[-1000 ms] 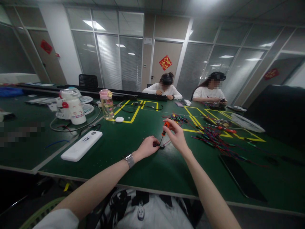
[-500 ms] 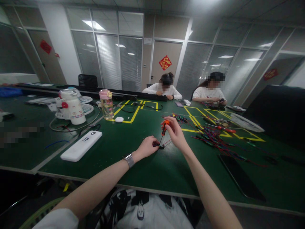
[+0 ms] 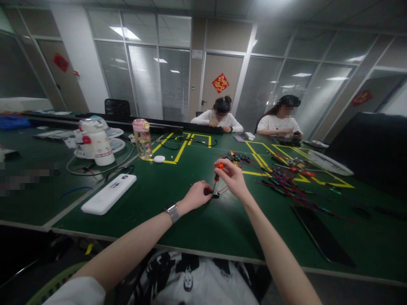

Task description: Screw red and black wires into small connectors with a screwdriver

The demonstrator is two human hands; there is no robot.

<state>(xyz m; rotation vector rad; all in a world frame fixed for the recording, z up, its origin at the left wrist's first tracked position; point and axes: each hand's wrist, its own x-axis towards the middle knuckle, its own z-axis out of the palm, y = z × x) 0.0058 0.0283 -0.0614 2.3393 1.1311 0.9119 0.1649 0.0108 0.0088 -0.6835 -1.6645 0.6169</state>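
Note:
My right hand point(image 3: 231, 176) is closed around the orange and black handle of a screwdriver point(image 3: 217, 176). The shaft points down, its tip at a small green terminal block point(image 3: 216, 195) on the green table. My left hand point(image 3: 197, 195) lies low on the table at the block's left side, fingertips pinched against dark wires there. How much of the block those fingers cover, I cannot tell. A thin red wire point(image 3: 222, 190) runs out from the block to the right, under my right hand.
Bundles of red and black wires point(image 3: 286, 186) lie to the right, with a black phone-like slab point(image 3: 321, 235) nearer me. Leftward are a white power bank point(image 3: 110, 195), a pink-lidded bottle point(image 3: 143, 140) and a white bottle point(image 3: 102, 146). Two people sit across the table point(image 3: 152, 237).
My right hand has sunk slightly and its fingers have shifted on the screwdriver handle. The left hand and the terminal block stay in place.

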